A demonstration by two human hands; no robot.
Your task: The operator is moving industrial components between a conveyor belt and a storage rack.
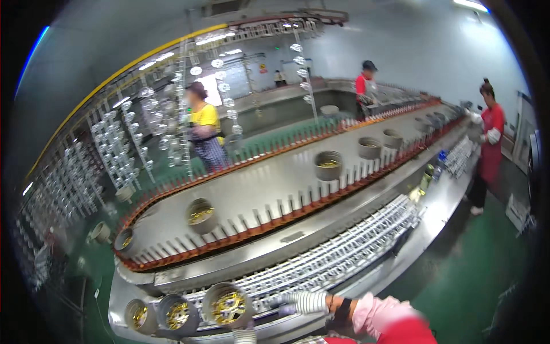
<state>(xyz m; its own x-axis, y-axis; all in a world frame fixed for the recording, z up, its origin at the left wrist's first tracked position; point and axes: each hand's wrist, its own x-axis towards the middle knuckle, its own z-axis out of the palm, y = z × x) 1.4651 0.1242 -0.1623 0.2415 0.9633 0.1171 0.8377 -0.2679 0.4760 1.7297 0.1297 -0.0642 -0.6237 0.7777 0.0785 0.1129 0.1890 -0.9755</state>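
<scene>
My right hand (285,304), in a grey glove with a striped cuff, reaches left from the lower right. It is over the near edge of the rows of slim metal pieces (338,252); its fingers are blurred. At the lower edge my left hand (246,332) shows mostly as a striped cuff, close against a grey round tub (212,298). Its fingers are hidden, so I cannot tell whether it grips the rim. Gold-coloured small parts (231,306) lie inside that tub. Two similar tubs, a dark grey one (192,331) and a smaller one (150,325), stand to its left.
Beyond the steel bench runs a looped conveyor (263,229) edged with upright pins, with several tubs, such as one (201,229), inside it. Chains of shiny parts (114,137) hang at left. Co-workers in yellow (205,117) and red (494,120) stand around. Bottles (427,178) stand at right.
</scene>
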